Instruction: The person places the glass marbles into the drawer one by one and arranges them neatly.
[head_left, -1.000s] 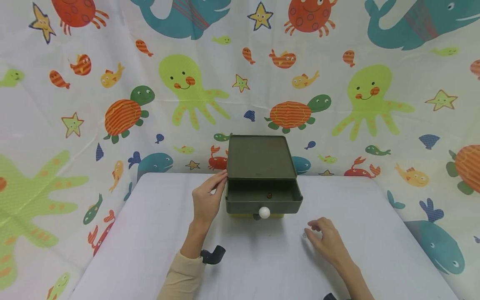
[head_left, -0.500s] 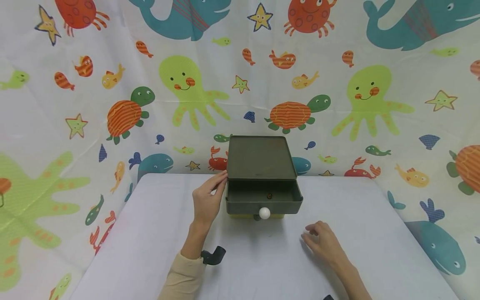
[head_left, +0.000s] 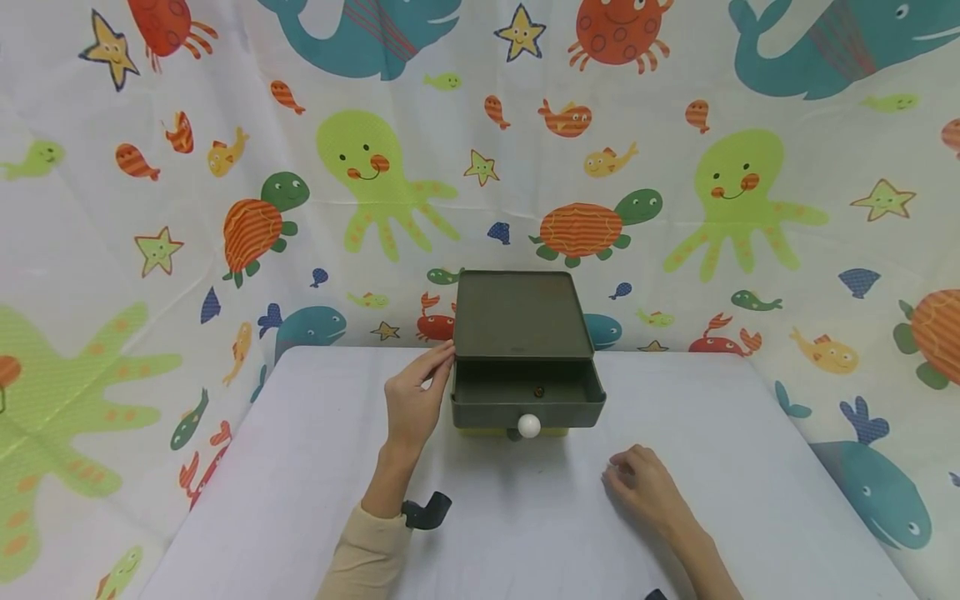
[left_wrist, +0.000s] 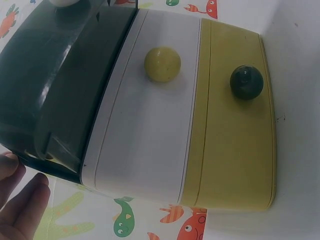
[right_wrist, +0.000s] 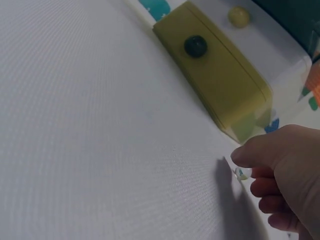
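Note:
A small drawer cabinet [head_left: 522,315] stands at the back of the white table. Its dark green top drawer [head_left: 491,415], with a white knob [head_left: 528,426], is pulled out; a small brownish round thing [head_left: 539,392] lies inside. Straight fingertips of my left hand [head_left: 416,396] touch the cabinet's upper left edge. To the right in front of the cabinet, my right hand [head_left: 648,487] is low over the table, fingers curled. In the right wrist view it pinches a small clear glass marble [right_wrist: 243,173] with coloured streaks, partly hidden by thumb and fingers.
Below the green drawer are a closed white drawer [left_wrist: 145,125] with a yellow knob [left_wrist: 162,64] and a closed yellow drawer [left_wrist: 235,150] with a dark green knob [left_wrist: 246,82]. A cloth printed with sea animals [head_left: 420,208] hangs behind the table [head_left: 330,417].
My right hand has shifted slightly down and left, its thumb and fingers drawing together; the clear marble seen at the fingertips is now mostly covered. My left hand has stayed at the cabinet.

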